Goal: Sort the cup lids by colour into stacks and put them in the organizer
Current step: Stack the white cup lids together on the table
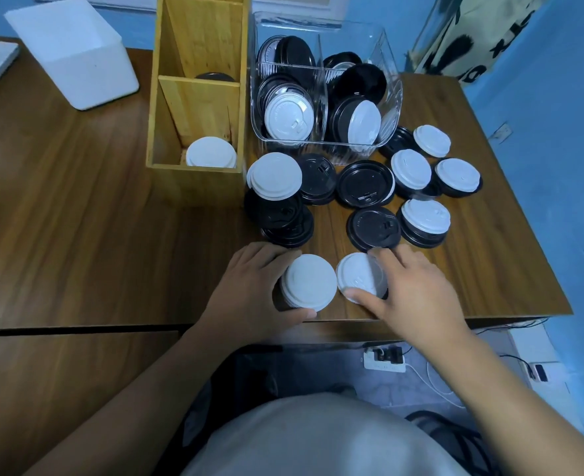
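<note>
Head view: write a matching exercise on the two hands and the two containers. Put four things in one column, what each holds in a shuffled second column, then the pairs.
Things
1. left hand
2. right hand
3. wooden organizer
4. clear bin

States
a. holds mixed lids, black and white
b. grips the white lid stack
c. has white lids in its front compartment
d. grips the white lid right of that stack

Pairs: 1-b, 2-d, 3-c, 4-a
</note>
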